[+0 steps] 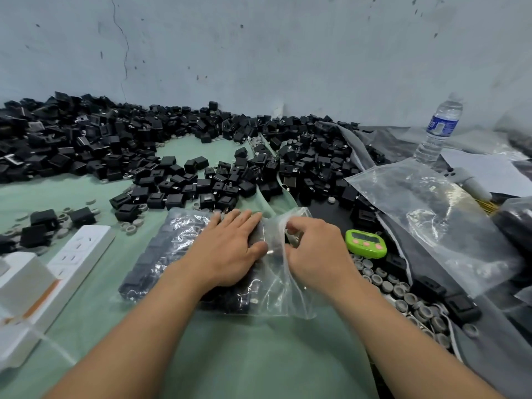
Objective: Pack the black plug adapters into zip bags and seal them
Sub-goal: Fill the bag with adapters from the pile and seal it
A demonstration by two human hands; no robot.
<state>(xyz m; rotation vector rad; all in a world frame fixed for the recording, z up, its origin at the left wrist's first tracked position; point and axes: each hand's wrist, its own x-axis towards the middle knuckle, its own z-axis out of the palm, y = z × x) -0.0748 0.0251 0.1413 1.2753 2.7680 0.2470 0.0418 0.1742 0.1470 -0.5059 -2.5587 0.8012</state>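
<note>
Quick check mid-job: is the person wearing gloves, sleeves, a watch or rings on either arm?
No. The left hand and right hand are bare, with no gloves, and no rings show on the fingers. The left forearm and right forearm are uncovered down to the frame's edge: no sleeves, watch, wristband or markings in view.

No text reads clearly; the bottle label [442,126] looks too blurred.
</note>
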